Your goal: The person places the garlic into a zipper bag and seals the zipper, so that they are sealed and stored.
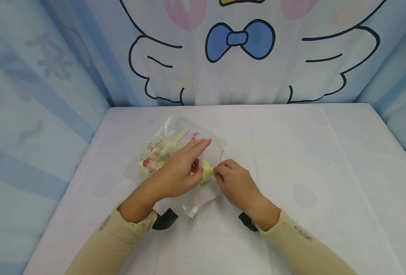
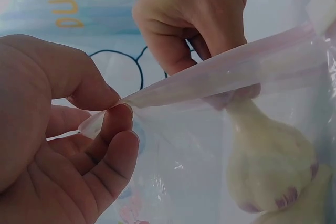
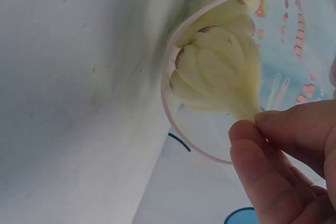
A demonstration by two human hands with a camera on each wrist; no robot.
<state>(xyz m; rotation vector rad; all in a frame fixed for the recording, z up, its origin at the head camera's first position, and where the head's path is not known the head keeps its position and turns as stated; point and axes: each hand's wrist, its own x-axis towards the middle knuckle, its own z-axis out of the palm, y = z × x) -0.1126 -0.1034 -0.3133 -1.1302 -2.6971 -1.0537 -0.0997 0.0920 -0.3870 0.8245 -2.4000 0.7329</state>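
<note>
A clear zip bag (image 1: 175, 126) with a pink rim and printed pictures lies on the table, its mouth open toward the right. My left hand (image 1: 180, 168) pinches the bag's rim between thumb and forefinger, as the left wrist view shows. With thumb and fingertips, my right hand (image 1: 235, 181) pinches the stem of a pale yellow garlic bulb (image 3: 220, 72) with purplish tips. This bulb is at the mouth of the bag, its round end inside the rim. Behind it, more pale garlic bulbs (image 1: 148, 166) fill the left part of the bag, partly hidden by my left hand.
A white slider (image 1: 193, 212) sits at the near end of the bag's zip. The white-covered table (image 1: 292, 152) reaches back to a curtain (image 1: 237, 76) with a blue bow print. Dark straps (image 1: 165, 219) show at both wrists.
</note>
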